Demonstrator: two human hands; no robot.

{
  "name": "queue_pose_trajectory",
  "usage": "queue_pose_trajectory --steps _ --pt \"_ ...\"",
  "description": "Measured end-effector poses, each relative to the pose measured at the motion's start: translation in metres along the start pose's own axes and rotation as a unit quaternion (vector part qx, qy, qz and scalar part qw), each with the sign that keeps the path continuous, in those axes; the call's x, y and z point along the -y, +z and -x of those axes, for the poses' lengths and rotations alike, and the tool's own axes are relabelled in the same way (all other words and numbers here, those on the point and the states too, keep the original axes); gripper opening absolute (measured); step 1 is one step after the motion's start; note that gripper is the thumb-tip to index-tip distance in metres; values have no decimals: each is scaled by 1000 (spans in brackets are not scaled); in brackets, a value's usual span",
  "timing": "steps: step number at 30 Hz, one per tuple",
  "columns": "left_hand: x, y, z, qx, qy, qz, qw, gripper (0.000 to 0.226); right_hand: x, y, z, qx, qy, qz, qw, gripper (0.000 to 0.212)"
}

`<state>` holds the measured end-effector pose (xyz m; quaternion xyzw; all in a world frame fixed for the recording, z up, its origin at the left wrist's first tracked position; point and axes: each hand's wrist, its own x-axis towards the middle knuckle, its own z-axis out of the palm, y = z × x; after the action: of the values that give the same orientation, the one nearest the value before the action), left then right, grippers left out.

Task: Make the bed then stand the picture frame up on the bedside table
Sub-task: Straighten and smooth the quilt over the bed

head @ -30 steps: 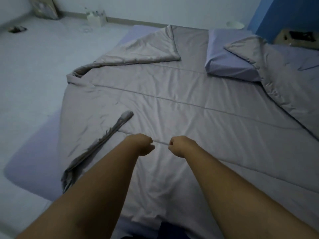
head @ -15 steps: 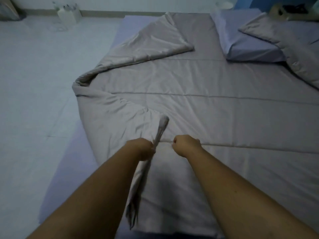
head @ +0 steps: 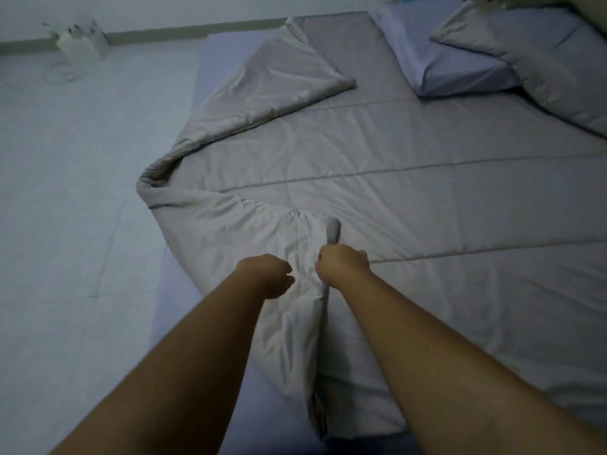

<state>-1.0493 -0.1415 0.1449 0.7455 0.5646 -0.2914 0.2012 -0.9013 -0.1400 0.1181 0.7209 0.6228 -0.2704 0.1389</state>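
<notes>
A grey quilted blanket [head: 410, 178] lies spread over a low mattress with a lilac sheet [head: 184, 316]. Its left edge is folded inward, and its far left corner is turned back. My left hand [head: 267, 274] and my right hand [head: 343, 264] are fists side by side, both gripping the bunched near-left fold of the blanket. A lilac pillow [head: 440, 57] lies at the head, with another corner of the blanket [head: 532, 60] draped beside it. No picture frame or bedside table is clearly visible.
The pale tiled floor [head: 65, 192] runs along the mattress's left side. A white box holding small items [head: 80, 44] stands by the far wall, with a clear round object next to it.
The blanket's left side has been pulled inward and bunched between my fists. My view has shifted so the pillow sits further to the upper right.
</notes>
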Motion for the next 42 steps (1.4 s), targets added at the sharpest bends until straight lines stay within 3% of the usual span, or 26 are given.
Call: queue_pose_trajectory --steps 7,13,20,28,31,36,42 --pt "80 13 -26 -28 86 -28 996 51 50 31 -3 -73 117 -99 985 34" --pt "155 39 -43 21 131 -62 989 56 100 80 16 -145 176 -172 958 35" --pt "137 5 -133 -82 177 -27 980 59 67 71 -38 -233 225 -206 923 41" --pt "117 22 -272 -149 157 -29 976 61 32 126 -145 -248 252 -259 899 50" --pt "119 36 -302 -138 138 -28 980 61 35 160 -155 -245 231 -245 909 54" --pt "131 59 -299 -147 159 -56 975 47 43 183 -150 -271 214 -294 891 47" --pt "167 78 -256 -125 180 -38 975 32 79 192 -115 -231 199 -416 856 38"
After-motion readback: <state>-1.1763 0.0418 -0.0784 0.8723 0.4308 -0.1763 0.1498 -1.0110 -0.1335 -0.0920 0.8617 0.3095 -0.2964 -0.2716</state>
